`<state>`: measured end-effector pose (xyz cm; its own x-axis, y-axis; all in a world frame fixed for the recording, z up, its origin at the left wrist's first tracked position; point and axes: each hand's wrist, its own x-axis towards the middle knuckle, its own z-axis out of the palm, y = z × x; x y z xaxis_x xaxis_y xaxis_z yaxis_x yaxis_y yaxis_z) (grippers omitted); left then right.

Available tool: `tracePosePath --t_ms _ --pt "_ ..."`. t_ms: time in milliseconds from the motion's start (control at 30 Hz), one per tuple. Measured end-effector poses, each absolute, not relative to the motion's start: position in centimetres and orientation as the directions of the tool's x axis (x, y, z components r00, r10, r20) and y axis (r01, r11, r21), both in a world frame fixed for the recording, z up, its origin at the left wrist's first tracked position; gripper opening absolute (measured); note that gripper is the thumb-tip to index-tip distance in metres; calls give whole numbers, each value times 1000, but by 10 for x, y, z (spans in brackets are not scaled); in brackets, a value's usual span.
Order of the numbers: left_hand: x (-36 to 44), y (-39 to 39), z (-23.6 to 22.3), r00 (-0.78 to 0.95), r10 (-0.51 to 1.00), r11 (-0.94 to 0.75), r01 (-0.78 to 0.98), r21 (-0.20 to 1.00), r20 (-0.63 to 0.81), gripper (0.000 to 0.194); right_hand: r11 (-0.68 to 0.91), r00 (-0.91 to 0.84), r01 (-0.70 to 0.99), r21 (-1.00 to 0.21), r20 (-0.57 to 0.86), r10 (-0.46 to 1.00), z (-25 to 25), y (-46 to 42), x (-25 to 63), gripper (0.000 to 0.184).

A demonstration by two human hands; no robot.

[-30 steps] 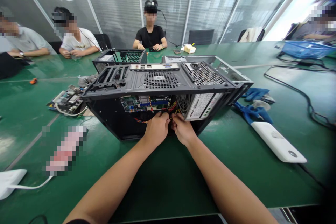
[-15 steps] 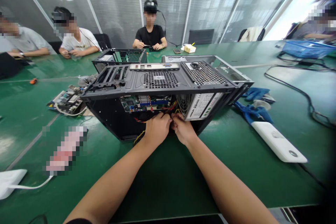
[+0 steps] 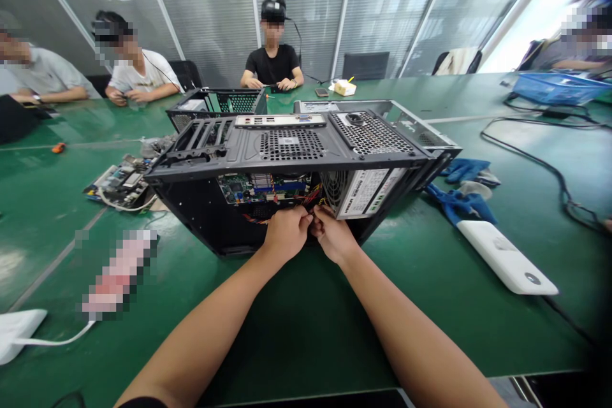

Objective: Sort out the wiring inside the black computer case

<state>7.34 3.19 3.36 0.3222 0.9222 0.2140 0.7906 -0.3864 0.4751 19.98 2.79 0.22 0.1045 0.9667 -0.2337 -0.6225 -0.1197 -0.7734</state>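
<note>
A black computer case (image 3: 189,217) lies in front of me with its side open toward me. Inside are a green motherboard (image 3: 234,190) and a power supply (image 3: 367,193) with a white label. Red, yellow and black wires (image 3: 313,194) run beside the power supply's fan. My left hand (image 3: 287,229) and my right hand (image 3: 332,233) meet at the lower opening, just below these wires. Both have their fingers closed in a pinch, fingertips close together. Whatever lies between the fingertips is too small and hidden to make out.
Left of the case lie loose circuit boards (image 3: 122,182) and a phone (image 3: 122,271) on a white cable. Blue gloves (image 3: 459,201) and a white power bank (image 3: 507,258) lie right. Other cases (image 3: 229,102) stand behind. Several people sit around the green table (image 3: 296,338).
My left hand has shifted and turned slightly, its fingers drawn in a little. A yellow-and-black cable below the left wrist no longer shows. My right hand has barely moved.
</note>
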Motion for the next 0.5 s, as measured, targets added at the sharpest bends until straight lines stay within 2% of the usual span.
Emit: tracePosePath --t_ms 167,300,500 --pt "73 34 28 359 882 -470 716 517 304 14 -94 189 -652 -752 -282 941 4 29 198 46" --pt "73 36 25 382 845 -532 676 510 375 15 -69 210 -645 -761 -263 942 2 29 198 46" --pt "75 32 27 391 845 -530 699 480 364 11 -44 217 -613 -789 -222 951 3 28 196 48"
